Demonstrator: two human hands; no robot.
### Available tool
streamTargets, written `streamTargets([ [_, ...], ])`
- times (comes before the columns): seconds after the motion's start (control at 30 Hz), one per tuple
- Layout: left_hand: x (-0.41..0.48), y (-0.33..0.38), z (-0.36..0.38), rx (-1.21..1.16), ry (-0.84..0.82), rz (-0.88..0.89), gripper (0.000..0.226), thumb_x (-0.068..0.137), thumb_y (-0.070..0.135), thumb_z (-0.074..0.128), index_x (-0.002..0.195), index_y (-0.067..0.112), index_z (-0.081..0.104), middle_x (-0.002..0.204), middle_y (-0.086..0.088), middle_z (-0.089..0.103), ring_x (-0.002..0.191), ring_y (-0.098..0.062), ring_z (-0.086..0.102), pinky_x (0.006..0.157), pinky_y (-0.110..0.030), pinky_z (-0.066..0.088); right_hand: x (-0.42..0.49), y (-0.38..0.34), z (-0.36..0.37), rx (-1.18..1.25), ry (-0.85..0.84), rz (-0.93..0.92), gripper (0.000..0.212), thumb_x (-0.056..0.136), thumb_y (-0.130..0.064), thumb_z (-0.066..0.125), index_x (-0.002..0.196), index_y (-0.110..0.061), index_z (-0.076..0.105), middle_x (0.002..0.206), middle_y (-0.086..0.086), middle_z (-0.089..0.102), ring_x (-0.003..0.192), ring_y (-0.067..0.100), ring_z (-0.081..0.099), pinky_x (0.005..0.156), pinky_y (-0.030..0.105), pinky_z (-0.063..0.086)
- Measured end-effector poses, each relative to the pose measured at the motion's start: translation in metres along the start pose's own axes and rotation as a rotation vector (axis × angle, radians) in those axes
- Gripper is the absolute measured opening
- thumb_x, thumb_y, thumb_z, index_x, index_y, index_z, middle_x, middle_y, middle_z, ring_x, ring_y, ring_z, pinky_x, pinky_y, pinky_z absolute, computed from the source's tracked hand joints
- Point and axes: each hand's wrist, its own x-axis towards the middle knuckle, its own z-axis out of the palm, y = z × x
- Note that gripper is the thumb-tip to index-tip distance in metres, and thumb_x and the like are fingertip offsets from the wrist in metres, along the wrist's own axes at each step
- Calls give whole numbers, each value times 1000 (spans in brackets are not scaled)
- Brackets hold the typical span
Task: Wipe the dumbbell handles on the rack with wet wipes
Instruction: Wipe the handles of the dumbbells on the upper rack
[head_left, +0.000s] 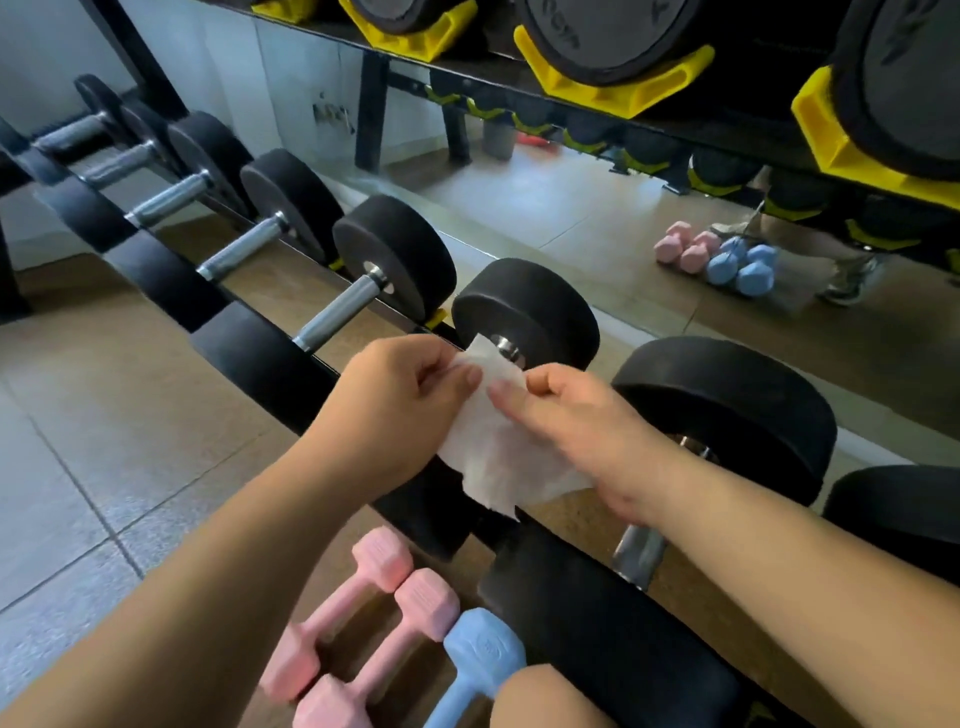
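A white wet wipe (498, 457) hangs between both hands above the lower rack rail. My left hand (400, 389) pinches its upper left edge. My right hand (582, 421) pinches the upper right part, its fingertips almost meeting the left ones. The wipe covers the handle of the black dumbbell (524, 317) right behind it, so whether it touches the handle is unclear. Several more black dumbbells line the rack, their bare knurled handles (343, 312) running off to the left. Another dumbbell handle (639, 556) shows below my right wrist.
The black rack rail (249, 358) runs diagonally from upper left to lower right. An upper shelf holds big dumbbells in yellow cradles (613, 88). Two pink dumbbells (358, 623) and a blue one (478, 660) lie on the floor below. A mirror behind reflects the room.
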Motion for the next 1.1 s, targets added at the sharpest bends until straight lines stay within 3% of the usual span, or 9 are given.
streamTargets([
  [0.13,36,-36,-3,27,-82,10,24,105,34,53,90,22,66,84,-2,64,77,-19,59,67,-35,50,29,4,12,-106,143,13,17,96,-33,73,110,-24,71,91,-6,79,89,9,74,88,34,59],
  [0.3,79,-78,-3,40,-201,5,21,105,34,54,89,26,66,82,4,62,75,-12,58,60,-25,39,54,7,25,-391,333,40,16,99,-28,67,115,-26,69,89,-6,76,87,10,71,85,38,60],
  [0.4,98,-99,2,-33,-242,6,24,102,32,58,80,26,65,77,5,61,71,-11,57,56,-22,38,51,13,34,-766,486,-164,17,101,-25,62,117,-29,65,97,-14,69,92,11,66,80,43,59],
  [0.53,110,-115,7,-137,-311,10,17,99,26,63,85,21,72,73,4,65,67,-12,57,51,-13,39,52,23,47,-923,209,-540,25,99,-20,65,123,-18,71,125,-6,70,123,12,61,106,29,49],
  [0.63,112,-123,13,-198,-364,-13,13,99,25,64,100,21,76,90,-1,73,83,-13,63,67,-16,44,62,37,51,-975,27,-584,33,103,-25,55,127,-10,71,137,4,67,137,14,53,121,19,28],
  [0.73,110,-131,14,-178,-326,-70,33,101,20,58,133,19,66,122,1,69,114,-16,63,98,-27,47,69,40,48,-1097,-48,-608,40,105,-31,47,131,-8,68,140,5,65,142,17,49,123,30,31],
  [0.83,92,-129,7,-214,-200,-16,36,103,14,52,137,19,63,130,4,66,123,-14,58,103,-26,43,69,38,51,-1153,-15,-624,41,107,-32,47,134,-9,67,141,6,63,143,19,48,122,39,34],
  [0.93,65,-128,3,-316,-180,39,30,104,17,52,129,25,67,123,13,67,117,-3,59,102,-28,47,76,34,56,-1234,28,-606,35,107,-35,50,122,-13,72,127,3,69,133,22,56,122,40,34],
  [1.1,54,-130,0,-409,-373,-16,27,106,29,48,92,30,71,89,13,71,89,-4,64,85,-36,52,105,23,72,-1548,28,-520,43,104,-41,39,82,-23,71,77,-2,60,82,23,60,122,49,31],
])
